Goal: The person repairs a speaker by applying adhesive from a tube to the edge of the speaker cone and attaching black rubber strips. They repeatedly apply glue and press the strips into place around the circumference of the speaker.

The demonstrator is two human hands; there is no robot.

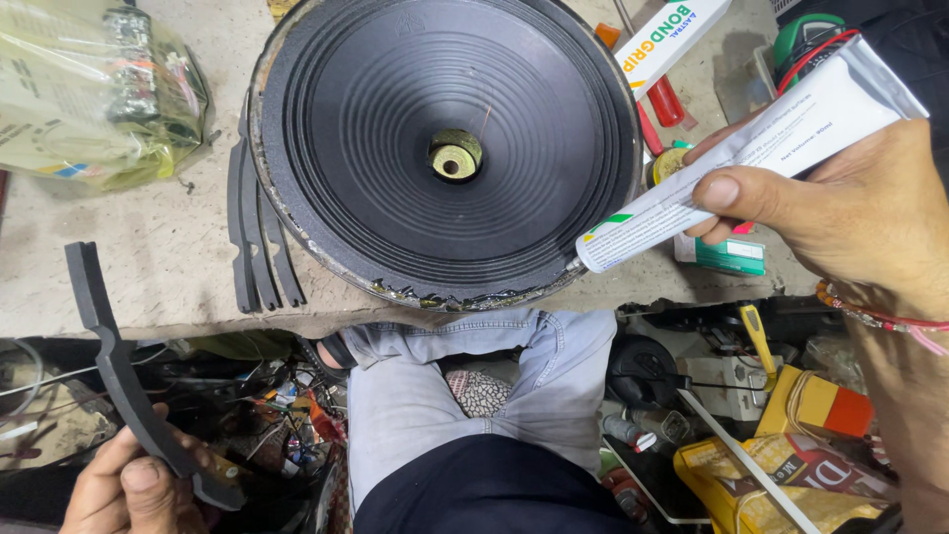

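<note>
A large black speaker cone (395,148) with a brass centre (455,156) lies face up on a worn workbench (148,247). My right hand (850,208) grips a white glue tube (732,148), its nozzle touching the speaker's rim at the lower right, where wet glue shines along the front edge (445,297). My left hand (124,485) holds a curved black gasket strip (109,356) below the bench edge at the lower left.
More black gasket strips (259,237) lie left of the speaker. A plastic bag with parts (94,89) sits at the back left. A white glue box (667,40) and red-handled tools (664,99) are at the right. My knees (474,386) and cluttered floor items lie below.
</note>
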